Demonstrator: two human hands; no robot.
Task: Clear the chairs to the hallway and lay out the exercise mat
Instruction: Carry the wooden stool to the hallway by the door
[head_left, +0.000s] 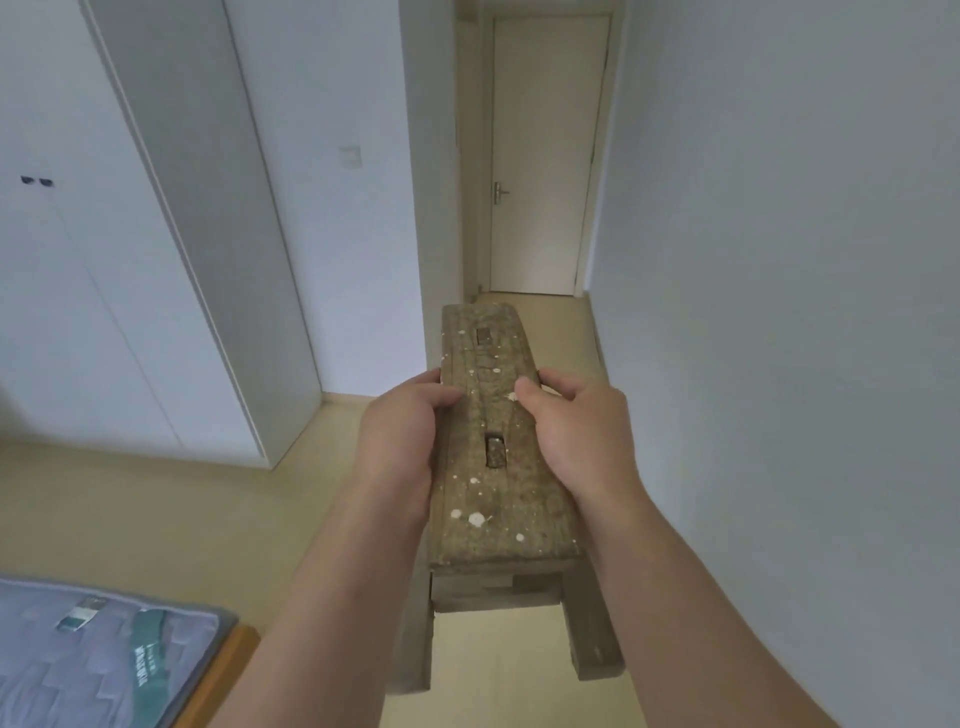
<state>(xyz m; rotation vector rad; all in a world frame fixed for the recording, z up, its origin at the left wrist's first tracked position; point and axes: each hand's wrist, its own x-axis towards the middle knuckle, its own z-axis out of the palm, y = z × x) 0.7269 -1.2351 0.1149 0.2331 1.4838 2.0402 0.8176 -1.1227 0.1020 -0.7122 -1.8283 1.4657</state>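
You faced a pale wall (779, 260) running down your right side toward a narrow hallway, with a light wood floor (156, 509) spreading below. A tall white wardrobe (78, 312) filled the left of the room, two small dark knobs (36, 181) on its doors. At the far end of the hallway stood a closed white door (540, 156). In the lower left corner lay the corner of a bed (78, 665), its grey quilted mattress sitting on a wooden frame. Straight in front of you was the stool (498, 499), a long, worn wooden one flecked with white paint, its narrow seat pointing lengthwise toward the hallway mouth and its near legs showing beneath. Whether those legs touched the floor could not be told. Your left hand (400, 436) gripped the seat's left edge and your right hand (576, 431) gripped its right edge, roughly opposite each other near the middle of its length. On both hands the fingers (558, 376) were curled round the edge with the thumb lying across the top, though the fingertips underneath were hidden. A light switch (349, 156) sat on the wall left of the hallway, and a metal handle (498, 191) on the far door.
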